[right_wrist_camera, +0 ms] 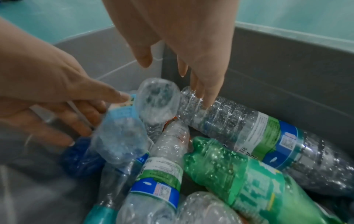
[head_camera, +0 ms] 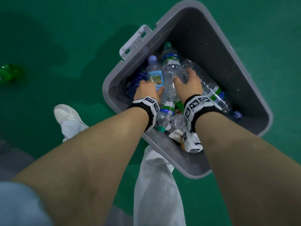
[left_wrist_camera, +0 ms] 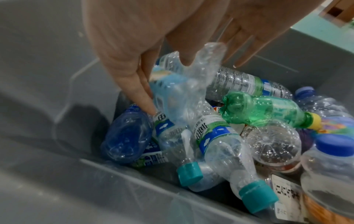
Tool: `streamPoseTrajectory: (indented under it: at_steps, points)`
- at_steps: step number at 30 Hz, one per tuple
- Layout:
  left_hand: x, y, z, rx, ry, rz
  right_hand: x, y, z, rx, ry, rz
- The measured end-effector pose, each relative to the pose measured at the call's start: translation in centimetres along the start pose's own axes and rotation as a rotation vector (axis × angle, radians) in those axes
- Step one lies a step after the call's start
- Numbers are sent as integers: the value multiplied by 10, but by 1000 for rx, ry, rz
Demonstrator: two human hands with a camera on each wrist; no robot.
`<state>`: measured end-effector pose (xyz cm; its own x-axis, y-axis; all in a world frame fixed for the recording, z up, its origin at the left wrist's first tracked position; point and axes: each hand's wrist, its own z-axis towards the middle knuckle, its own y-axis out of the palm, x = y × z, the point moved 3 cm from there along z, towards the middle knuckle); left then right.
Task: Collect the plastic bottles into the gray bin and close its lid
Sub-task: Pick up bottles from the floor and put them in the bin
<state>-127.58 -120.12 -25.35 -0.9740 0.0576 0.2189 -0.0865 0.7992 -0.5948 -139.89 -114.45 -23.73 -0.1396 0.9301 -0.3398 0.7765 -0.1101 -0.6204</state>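
Note:
The gray bin [head_camera: 228, 46] stands open on the green floor and holds several plastic bottles. Both my hands are inside it. My left hand [head_camera: 146, 89] is open; its straight fingers [left_wrist_camera: 141, 91] touch a clear bottle with a light-blue label [head_camera: 154, 74] [right_wrist_camera: 122, 121]. Between my hands lies a tall clear bottle with a green-and-blue label [head_camera: 171, 69]. My right hand [head_camera: 187, 80] is open too, and its fingers [right_wrist_camera: 206, 84] touch a clear ribbed bottle [right_wrist_camera: 229, 118]. A green bottle [left_wrist_camera: 268, 109] and a crushed dark-blue bottle [left_wrist_camera: 126, 136] lie lower in the pile. No lid is in view.
A green bottle [head_camera: 7, 73] lies on the floor far to the left of the bin. A pale latch flap [head_camera: 135, 41] sticks out from the bin's far-left rim. My white shoe [head_camera: 66, 115] and white trouser leg [head_camera: 154, 176] are close to the bin's near side.

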Motion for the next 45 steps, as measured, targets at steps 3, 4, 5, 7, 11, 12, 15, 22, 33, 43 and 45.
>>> streamPoseTrajectory:
  at_steps: [3, 4, 5, 7, 11, 12, 15, 22, 33, 43, 45]
  points:
    - [2, -10, -2, 2, 36, 18, -2, 1, -10, 43, 27, 52]
    - [2, -15, -3, 7, 48, 13, -4, 2, -14, 47, 37, 53]
    - [2, -19, -4, 10, 63, 11, -5, 4, -18, 53, 44, 50]
    - [-3, -32, -6, 29, 91, 6, -15, 10, -29, 68, 40, 38]
    - [-13, -63, -10, 45, 177, -77, -46, 25, -51, 66, 3, 40]
    - [-18, -71, -10, 42, 205, -127, -57, 30, -57, 59, -15, 30]
    - [-40, -99, -7, 63, 225, -296, -91, 48, -71, 23, -64, 21]
    - [-139, -154, 15, 112, 52, -458, -168, 116, -92, -87, -126, -38]
    - [-380, -189, 74, 91, -301, -368, -252, 291, -113, -299, -172, -131]
    - [-518, -195, 151, 158, -382, -95, -257, 429, -106, -441, -172, -225]
    - [-528, -197, 168, 193, -368, -50, -250, 441, -101, -442, -149, -248]
